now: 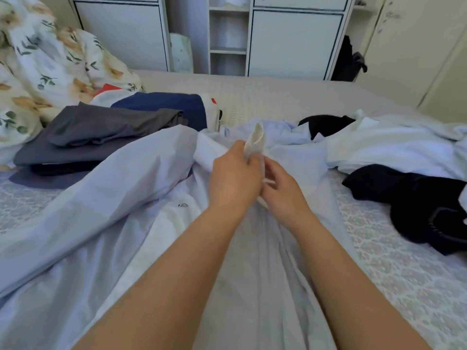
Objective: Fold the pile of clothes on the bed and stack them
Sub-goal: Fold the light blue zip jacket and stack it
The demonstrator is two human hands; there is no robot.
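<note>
Both hands meet over the middle of the bed (pixel 379 286), working on a pale blue shirt (pixel 113 210) that lies spread from the near edge up to the centre. The left hand (pixel 233 176) has its fingers curled round a raised fold of white-lined cloth, apparently the collar (pixel 257 138), which stands up above its knuckles. The right hand (pixel 283 189) pinches the same strip just below, fingers bent inward; the two hands nearly touch.

Handling, as judged: the shirt is thin woven cloth, light and limp, holding no shape of its own. It creases readily and drags along the bedcover rather than sliding clean. The collar is the stiffest part, along with any seamed edges, and gives the surest hold; the loose panels will sag if lifted from one point only.

A folded stack of dark grey and navy garments (pixel 101 140) sits at far left, beside a floral duvet (pixel 38 72). Unfolded items remain at right: white cloth (pixel 391 147) and black garments (pixel 417 205), with another black piece (pixel 326 123) beyond. White cabinets (pixel 295 41) stand behind the bed.
</note>
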